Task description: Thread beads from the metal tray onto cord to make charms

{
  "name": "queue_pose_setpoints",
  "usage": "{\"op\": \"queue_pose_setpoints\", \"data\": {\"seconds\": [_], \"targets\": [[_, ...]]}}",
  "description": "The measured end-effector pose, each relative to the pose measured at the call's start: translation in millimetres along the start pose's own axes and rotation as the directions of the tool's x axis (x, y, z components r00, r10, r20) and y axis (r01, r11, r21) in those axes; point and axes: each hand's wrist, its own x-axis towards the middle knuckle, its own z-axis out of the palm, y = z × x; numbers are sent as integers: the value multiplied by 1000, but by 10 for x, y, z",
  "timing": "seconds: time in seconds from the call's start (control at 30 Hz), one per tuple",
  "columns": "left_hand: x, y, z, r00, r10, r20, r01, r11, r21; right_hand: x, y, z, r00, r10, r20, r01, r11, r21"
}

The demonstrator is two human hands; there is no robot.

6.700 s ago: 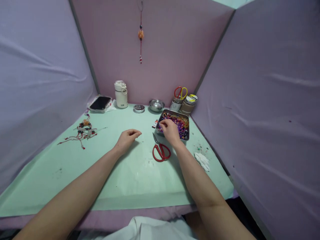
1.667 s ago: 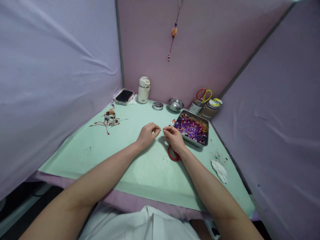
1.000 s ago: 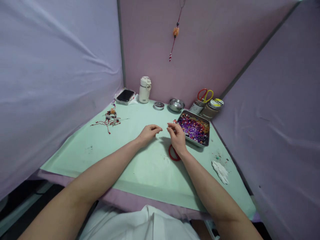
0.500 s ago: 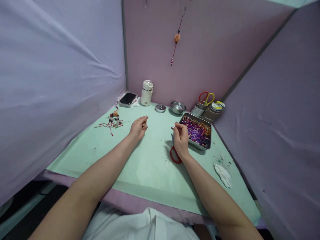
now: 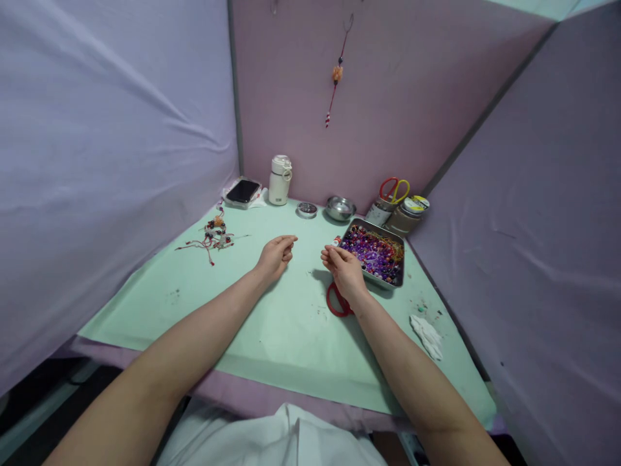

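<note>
- nearest, at bottom edge: white garment (image 5: 272, 440); just beyond, pink cloth (image 5: 272, 391) & pale green table cover (image 5: 286, 353)
- on right part of cover: crumpled white cloth (image 5: 427, 337), w/ dark & green specks (image 5: 421, 309) just past it
- nr middle, flat on cover, partly hidden by right hand & wrist: red-handled scissors (image 5: 339, 314), w/ red loop showing & blades out of sight
- over scissors: right hand (image 5: 343, 266), w/ fingers bent, thumb drawn in to index & tips close tog.; cannot tell if gripping sth fine, too small to see
- to left, apart from right hand: left hand (image 5: 275, 257), w/ fingers curled & thumb laid along index, pointing inward; cannot tell if holding sth thin
- just right of right hand: metal tray (image 5: 383, 283), w/ beads (image 5: 371, 254), mostly purple, & golden strands (image 5: 392, 241) at far side
- by tray's left rim, just past right fingertips: small red-&-white item (image 5: 336, 241)
- on left of cover: beaded red cords (image 5: 218, 237), in loose heap
- back row, l. to r.: phone (image 5: 244, 190), cream bottle (image 5: 280, 186), shallow round tin (image 5: 306, 210), metal bowl (image 5: 340, 208), jar (image 5: 380, 212) w/ red & yellow handles up, brown jar (image 5: 402, 222)
- farthest: pink wall (image 5: 291, 116), w/ beaded hanging cord (image 5: 337, 74)
</note>
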Motion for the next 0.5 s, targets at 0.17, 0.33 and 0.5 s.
{"op": "queue_pose_setpoints", "data": {"seconds": [0.17, 0.33, 0.5], "targets": [[-62, 0, 44, 999, -33, 17, 33, 999, 32, -40, -56, 10, 991, -135, -9, 132, 978, -159], [-172, 45, 110, 990, -129, 56, 127, 991, 33, -49, -110, 22, 960, -279, 23, 274, 921, -276], [-221, 40, 136, 975, -163, 149, 159, 987, 36, -126, -186, 47, 927, -367, 79, 373, 872, -317]]}}
